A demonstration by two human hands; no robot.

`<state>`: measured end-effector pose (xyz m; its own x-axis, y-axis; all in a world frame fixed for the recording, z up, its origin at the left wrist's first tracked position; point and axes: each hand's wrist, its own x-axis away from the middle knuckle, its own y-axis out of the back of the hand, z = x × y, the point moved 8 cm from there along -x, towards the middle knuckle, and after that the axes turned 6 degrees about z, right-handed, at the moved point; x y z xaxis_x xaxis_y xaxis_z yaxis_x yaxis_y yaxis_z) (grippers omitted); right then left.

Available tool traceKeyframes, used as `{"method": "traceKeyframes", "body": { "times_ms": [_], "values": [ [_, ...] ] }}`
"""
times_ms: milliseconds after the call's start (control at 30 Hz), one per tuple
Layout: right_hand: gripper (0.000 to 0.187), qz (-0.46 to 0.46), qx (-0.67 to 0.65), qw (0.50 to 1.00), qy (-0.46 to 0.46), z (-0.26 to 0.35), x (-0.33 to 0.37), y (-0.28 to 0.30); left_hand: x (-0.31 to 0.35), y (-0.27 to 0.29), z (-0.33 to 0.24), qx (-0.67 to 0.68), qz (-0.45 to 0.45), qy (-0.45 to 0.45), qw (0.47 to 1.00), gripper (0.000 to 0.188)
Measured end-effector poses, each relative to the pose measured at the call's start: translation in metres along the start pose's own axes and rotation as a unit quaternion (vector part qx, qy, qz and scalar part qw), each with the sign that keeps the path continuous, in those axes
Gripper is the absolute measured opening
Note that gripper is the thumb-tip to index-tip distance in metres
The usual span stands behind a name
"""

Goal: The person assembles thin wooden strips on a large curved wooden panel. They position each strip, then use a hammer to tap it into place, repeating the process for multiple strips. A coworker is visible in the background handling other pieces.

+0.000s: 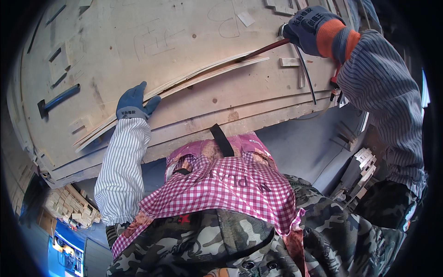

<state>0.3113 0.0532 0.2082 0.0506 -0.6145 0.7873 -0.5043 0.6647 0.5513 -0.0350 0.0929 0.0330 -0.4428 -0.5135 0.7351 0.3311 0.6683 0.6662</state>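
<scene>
My left hand [134, 100], in a blue-grey glove, grips a bundle of long thin wooden strips [184, 79], thumb on the near side and fingers on the far side. The strips lie slantwise over a large plywood board [184, 41] and splay apart a little at their right end. Up at the far right, my right hand [311, 28], in a dark glove with an orange cuff, is closed around a thin red bar [267, 49] that looks like a pry bar. Its dark tip meets the strips near their right end; the part inside my fist is hidden.
A hammer [57, 100] with a blue handle lies at the left of the board. Small wood pieces [290, 62] and a dark curved strip [305, 74] lie near my right arm. Stacked wood blocks [71, 205] stand lower left, with more wood pieces [362, 164] lower right.
</scene>
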Motion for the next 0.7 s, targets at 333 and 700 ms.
{"method": "traceKeyframes", "body": {
  "times_ms": [333,700],
  "values": [
    [0.019,0.095,0.122,0.986,0.068,0.017,-0.036,0.050,0.007,0.006,-0.004,-0.037,-0.158,-0.050,0.985,0.070],
    [0.023,-0.002,-0.106,0.987,-0.123,-0.011,0.082,-0.045,-0.005,-0.003,0.003,0.016,0.076,0.038,0.996,0.068]
  ]
}}
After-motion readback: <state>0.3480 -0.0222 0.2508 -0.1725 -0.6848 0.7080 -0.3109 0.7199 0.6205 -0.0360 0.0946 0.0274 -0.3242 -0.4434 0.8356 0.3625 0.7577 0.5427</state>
